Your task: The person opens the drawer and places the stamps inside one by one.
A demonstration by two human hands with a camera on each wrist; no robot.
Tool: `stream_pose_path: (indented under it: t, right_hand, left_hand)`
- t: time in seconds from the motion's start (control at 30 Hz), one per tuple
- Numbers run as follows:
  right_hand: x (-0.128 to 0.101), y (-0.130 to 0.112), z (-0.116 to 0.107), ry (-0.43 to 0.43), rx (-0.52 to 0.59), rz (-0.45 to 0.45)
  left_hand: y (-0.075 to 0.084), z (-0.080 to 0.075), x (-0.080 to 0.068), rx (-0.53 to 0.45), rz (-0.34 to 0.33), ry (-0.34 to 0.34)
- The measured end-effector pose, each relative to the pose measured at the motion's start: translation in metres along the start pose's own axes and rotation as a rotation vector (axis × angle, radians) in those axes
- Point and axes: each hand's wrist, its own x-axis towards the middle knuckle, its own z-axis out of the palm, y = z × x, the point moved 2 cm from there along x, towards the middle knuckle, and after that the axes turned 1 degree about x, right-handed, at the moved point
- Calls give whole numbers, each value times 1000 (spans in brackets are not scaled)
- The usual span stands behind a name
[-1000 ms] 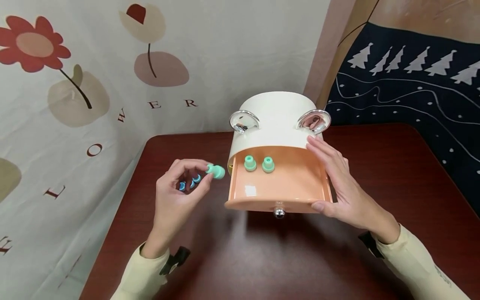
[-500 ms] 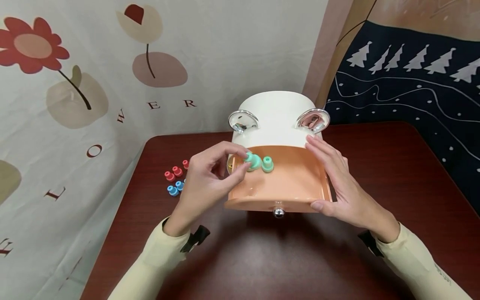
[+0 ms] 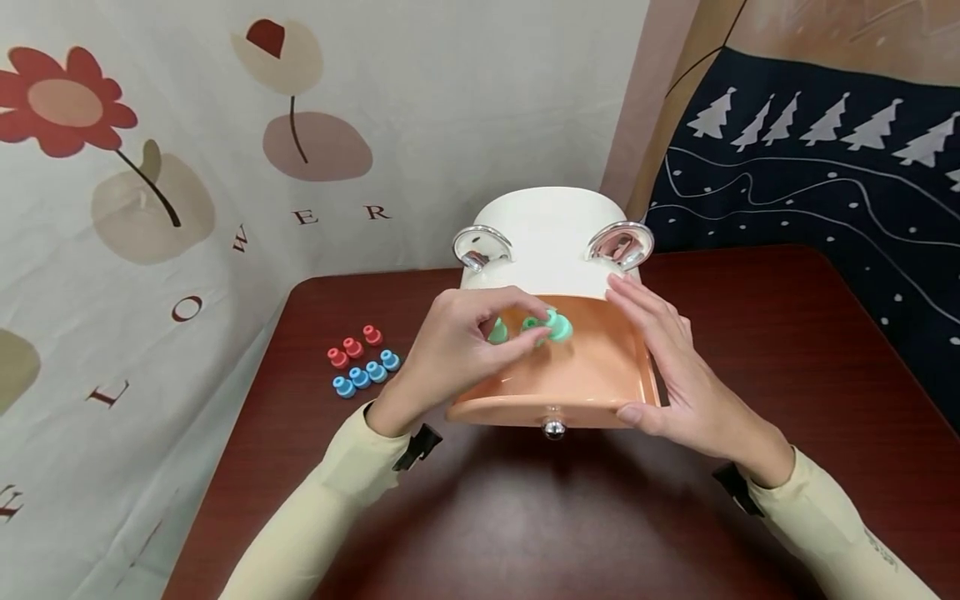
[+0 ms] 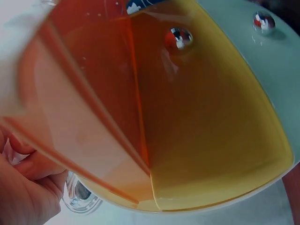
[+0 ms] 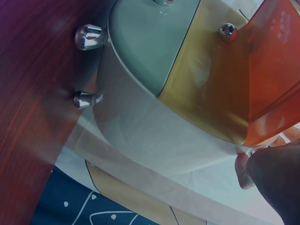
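In the head view my left hand (image 3: 468,342) pinches a small green stepped plastic peg (image 3: 558,326) between thumb and fingertips, over the inside of the pulled-out orange drawer (image 3: 517,410). Two more green pegs in the drawer are partly hidden: one green peg (image 3: 498,332) behind the left hand, the other close beside the held one. My right hand (image 3: 686,387) rests along the drawer's right side, thumb on its front corner and fingertips against the white cabinet (image 3: 551,217). The right wrist view shows part of the right hand (image 5: 274,173) at the cabinet's edge.
Left of the cabinet, red pegs (image 3: 353,347) and blue pegs (image 3: 367,376) stand in two rows on the dark red table (image 3: 600,533). Below the orange drawer are a shut yellow drawer (image 4: 215,117) and a green drawer (image 4: 248,28) with silver knobs. Round silver ears (image 3: 621,244) jut from the cabinet.
My left hand has carried the green peg rightward from beside the cabinet to over the drawer, past the two green pegs there. The red and blue rows are uncovered. The right hand stays put.
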Motion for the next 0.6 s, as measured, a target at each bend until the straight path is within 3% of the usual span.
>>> stream_pose_path:
  t: [0.4,0.6]
  right_hand:
    - [0,-1,1,8,-5,-18]
    - [-2,-1,0,-3,-5,-2]
  left_hand:
    - [-2,12,11,206,105,-74]
    - [1,16,14,313,113,-114]
